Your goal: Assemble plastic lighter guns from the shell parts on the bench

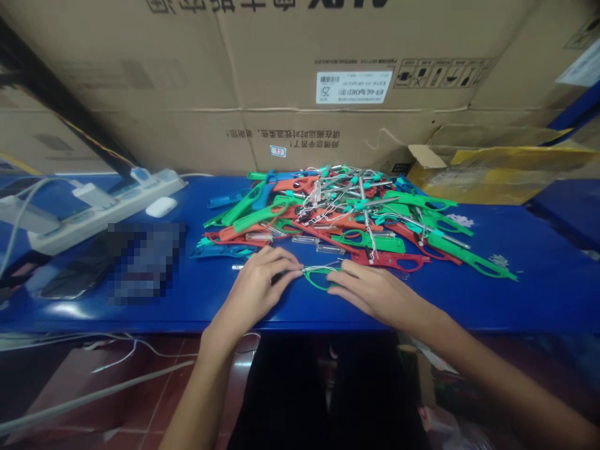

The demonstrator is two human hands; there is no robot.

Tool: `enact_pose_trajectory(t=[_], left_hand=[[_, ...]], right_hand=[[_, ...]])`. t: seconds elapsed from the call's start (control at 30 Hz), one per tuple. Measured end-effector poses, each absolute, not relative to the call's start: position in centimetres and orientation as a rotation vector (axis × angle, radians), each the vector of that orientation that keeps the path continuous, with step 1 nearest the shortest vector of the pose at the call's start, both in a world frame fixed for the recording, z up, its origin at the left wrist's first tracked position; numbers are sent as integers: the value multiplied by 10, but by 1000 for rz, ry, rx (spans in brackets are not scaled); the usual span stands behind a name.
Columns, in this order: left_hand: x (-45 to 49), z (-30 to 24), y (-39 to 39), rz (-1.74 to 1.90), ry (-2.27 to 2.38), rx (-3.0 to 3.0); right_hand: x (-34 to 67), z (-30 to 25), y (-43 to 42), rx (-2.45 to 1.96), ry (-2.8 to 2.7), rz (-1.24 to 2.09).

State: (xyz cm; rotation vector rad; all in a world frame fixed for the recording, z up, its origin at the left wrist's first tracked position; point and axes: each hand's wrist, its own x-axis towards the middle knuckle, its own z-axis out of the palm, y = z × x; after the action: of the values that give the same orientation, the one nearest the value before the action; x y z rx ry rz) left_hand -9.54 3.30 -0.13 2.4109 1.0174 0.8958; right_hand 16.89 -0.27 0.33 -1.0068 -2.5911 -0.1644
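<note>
Close to the table's front edge, a green lighter casing [317,284] is held between my two hands. My left hand [260,278] is closed, with thumb and forefinger pinching its left end. The fingers of my right hand [370,287] wrap round the other end and hide most of it. A thin white wire [321,268] runs along the casing's upper side between the fingertips. Just beyond lies a pile of green, red and blue lighter casings, among them a red casing [391,260], mixed with metal tubes and white wires. Small clear lighter tanks [330,249] lie at its near side.
A large cardboard box [187,125] stands behind the pile. An open carton with yellow tape [482,178] is at right, beside small white parts [462,220]. On the left are a power strip [112,209], a white earbud case [161,207] and a dark phone [70,281].
</note>
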Motion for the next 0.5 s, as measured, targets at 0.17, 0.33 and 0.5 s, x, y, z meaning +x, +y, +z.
enact_pose_trajectory(t=[0.17,0.33,0.5], left_hand=[[-96,-2,32,867,1053,2403],[-95,-2,31,859,1052,2423],[-95,-2,32,873,1040,2415]], right_hand=[[177,6,-11,-1077,-2485,-287],[180,9,-22,-1134,-2414,-277],[180,8,-24,-1125,-2401,-391]])
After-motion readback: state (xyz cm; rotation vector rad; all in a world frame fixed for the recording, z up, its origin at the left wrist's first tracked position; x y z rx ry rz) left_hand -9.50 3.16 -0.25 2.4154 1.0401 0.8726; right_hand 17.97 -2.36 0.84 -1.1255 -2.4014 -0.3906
